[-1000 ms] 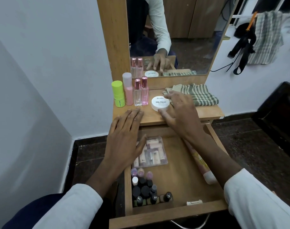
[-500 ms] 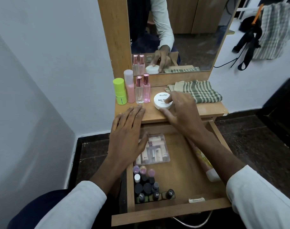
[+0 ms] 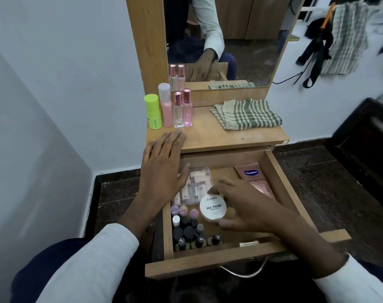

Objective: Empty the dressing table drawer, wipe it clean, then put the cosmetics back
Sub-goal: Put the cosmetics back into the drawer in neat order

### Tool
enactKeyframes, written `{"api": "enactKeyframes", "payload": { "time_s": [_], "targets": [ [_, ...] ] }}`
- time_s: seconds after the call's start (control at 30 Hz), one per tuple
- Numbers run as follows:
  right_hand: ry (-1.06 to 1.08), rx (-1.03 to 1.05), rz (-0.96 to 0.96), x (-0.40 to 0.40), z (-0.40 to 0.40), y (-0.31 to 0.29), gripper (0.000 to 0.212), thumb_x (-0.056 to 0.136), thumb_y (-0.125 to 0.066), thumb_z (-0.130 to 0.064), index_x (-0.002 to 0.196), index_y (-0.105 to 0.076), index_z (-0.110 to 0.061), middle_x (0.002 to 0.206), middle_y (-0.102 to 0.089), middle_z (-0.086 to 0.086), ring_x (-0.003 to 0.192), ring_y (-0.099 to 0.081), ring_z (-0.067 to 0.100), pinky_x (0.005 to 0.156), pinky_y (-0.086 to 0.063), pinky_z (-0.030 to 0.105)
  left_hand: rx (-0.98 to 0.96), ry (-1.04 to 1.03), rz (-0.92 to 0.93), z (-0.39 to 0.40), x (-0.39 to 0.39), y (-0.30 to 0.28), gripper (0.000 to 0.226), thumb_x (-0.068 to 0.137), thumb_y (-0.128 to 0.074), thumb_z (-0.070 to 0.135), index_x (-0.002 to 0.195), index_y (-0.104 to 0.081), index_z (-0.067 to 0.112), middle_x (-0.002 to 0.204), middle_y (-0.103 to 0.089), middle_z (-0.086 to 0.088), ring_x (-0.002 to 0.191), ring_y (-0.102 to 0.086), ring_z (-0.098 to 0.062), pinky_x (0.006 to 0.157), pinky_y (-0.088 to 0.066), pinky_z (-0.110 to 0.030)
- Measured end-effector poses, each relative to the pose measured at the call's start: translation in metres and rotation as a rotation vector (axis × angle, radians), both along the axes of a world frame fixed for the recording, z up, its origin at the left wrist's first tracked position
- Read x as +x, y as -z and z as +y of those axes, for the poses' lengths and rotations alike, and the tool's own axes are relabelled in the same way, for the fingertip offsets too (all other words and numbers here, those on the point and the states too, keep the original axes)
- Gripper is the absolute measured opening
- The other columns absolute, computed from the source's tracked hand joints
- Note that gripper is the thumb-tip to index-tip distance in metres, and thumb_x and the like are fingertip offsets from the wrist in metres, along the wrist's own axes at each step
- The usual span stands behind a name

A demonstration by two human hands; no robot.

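right hand [image 3: 243, 208] grips a round white tub [image 3: 212, 207], flat lid printed "nail polish", fingers curled round its rim, over the middle of the open wooden drawer [image 3: 208, 262]. left hand [image 3: 164, 165] flat, fingers spread, holding nothing, palm on the tabletop [image 3: 219, 136] edge. drawer holds a clear plastic pouch [image 3: 195, 186], a cluster of small dark-capped bottles [image 3: 190, 232] at front left, and a glossy pink tube [image 3: 255, 180] along the right wall. on top: lime cylinder [image 3: 153, 111], matte pink bottle [image 3: 166, 105], two square glass bottles [image 3: 182, 109] with metallic pink caps, folded checked cloth [image 3: 247, 114].
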State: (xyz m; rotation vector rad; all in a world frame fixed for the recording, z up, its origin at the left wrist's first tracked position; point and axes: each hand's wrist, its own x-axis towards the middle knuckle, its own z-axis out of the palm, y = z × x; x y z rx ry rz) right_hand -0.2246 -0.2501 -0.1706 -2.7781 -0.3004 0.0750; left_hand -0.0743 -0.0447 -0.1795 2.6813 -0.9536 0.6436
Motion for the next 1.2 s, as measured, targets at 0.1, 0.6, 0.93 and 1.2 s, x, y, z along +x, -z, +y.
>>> {"api": "enactKeyframes", "payload": {
  "time_s": [0.1, 0.6, 0.93, 1.2],
  "targets": [
    [-0.014, -0.059, 0.083, 0.0, 0.002, 0.005, 0.072, 0.077, -0.076, -0.063, 0.139, -0.048, -0.038, 0.135, -0.049, -0.018, 0.114, -0.045, 0.002, 0.092, -0.053, 0.03, 0.01, 0.005, 0.001, 0.001, 0.001, 0.0, 0.073, 0.1, -0.055, 0.05, 0.163, -0.032, 0.022, 0.169, -0.033, 0.004, 0.156, -0.029, -0.02, 0.126, -0.019, -0.042],
    [0.087, -0.052, 0.048, 0.006, 0.002, -0.013, 0.042, 0.086, -0.079, -0.054, 0.116, -0.06, -0.032, 0.097, -0.063, -0.017, 0.077, -0.058, -0.003, 0.079, -0.054, 0.025, -0.153, 0.086, -0.029, 0.004, 0.008, -0.002, 0.052, 0.102, -0.056, 0.049, 0.147, -0.056, 0.023, 0.151, -0.056, 0.006, 0.14, -0.049, -0.02, 0.117, -0.031, -0.04],
    [0.205, 0.115, -0.541, 0.073, 0.009, -0.043, 0.027, 0.094, -0.073, -0.031, 0.117, -0.068, -0.019, 0.107, -0.069, -0.006, 0.095, -0.061, 0.008, 0.083, -0.055, 0.031, -0.546, -0.122, -0.252, -0.003, 0.037, -0.044, 0.032, 0.096, -0.067, 0.029, 0.127, -0.069, 0.021, 0.128, -0.063, -0.004, 0.113, -0.058, -0.027, 0.087, -0.046, -0.044],
    [0.25, 0.282, -0.615, 0.147, 0.011, -0.06, 0.077, 0.094, -0.074, -0.029, 0.16, -0.036, -0.024, 0.144, -0.055, 0.0, 0.126, -0.054, 0.01, 0.104, -0.042, 0.022, -0.228, -0.259, -0.248, -0.02, 0.049, -0.05, 0.064, 0.099, -0.05, 0.057, 0.16, -0.039, 0.042, 0.165, -0.033, -0.018, 0.146, -0.038, -0.034, 0.109, -0.035, -0.053]
  ]
}}
